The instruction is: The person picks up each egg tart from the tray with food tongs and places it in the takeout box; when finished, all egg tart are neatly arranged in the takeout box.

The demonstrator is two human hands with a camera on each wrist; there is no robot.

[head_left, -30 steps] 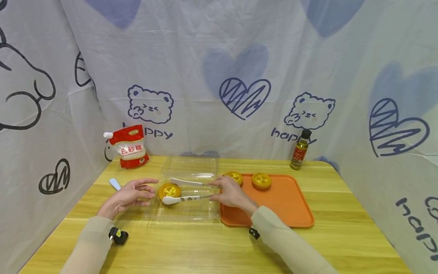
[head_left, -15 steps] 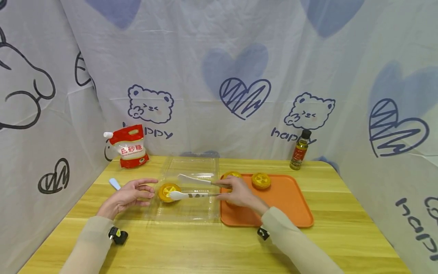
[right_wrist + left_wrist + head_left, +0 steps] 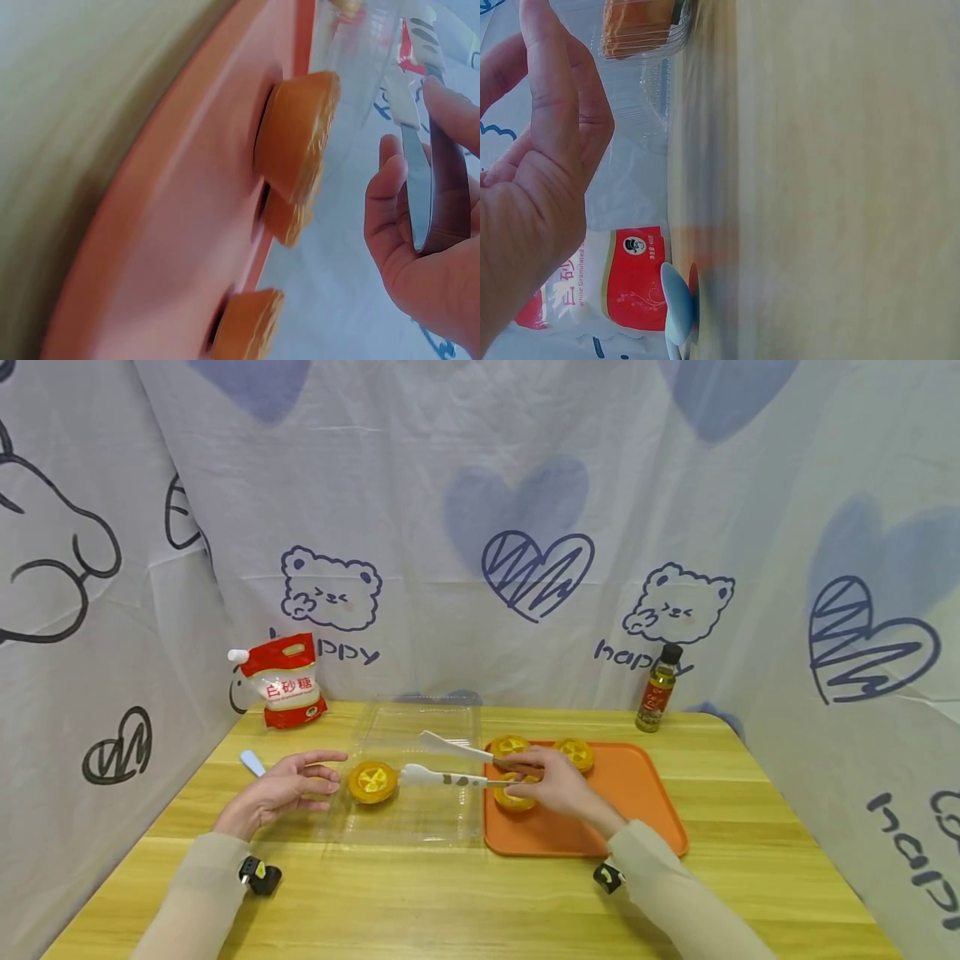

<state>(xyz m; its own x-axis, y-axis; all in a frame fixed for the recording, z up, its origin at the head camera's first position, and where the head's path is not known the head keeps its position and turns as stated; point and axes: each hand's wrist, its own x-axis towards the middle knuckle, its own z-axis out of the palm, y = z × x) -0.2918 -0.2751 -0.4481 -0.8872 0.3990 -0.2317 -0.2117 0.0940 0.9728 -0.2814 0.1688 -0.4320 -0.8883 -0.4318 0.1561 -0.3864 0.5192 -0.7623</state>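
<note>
My right hand point(image 3: 558, 781) grips a pair of tongs point(image 3: 450, 777) with white tips and metal arms. The tong tips are spread apart and point left, over the right half of a clear plastic box point(image 3: 420, 822) whose lid is folded back. An egg tart point(image 3: 372, 782) sits in the left part of that box. Beneath and around my right hand, an orange tray point(image 3: 600, 818) carries three more tarts, with one tart point(image 3: 296, 139) large in the right wrist view. My left hand point(image 3: 296, 785) is held beside the box's left edge, fingers loosely bent with nothing in them.
A red and white bag of sugar point(image 3: 288, 681) stands at the back left. Near my left hand lies a light blue utensil point(image 3: 252, 762), its rounded end showing. A bottle with a black cap point(image 3: 657, 689) stands at the back right, behind the tray. Patterned cloth hangs around the table.
My right hand and the tongs have moved right, off the tart in the box and over the tray. That tart stays in place. My left hand has kept still.
</note>
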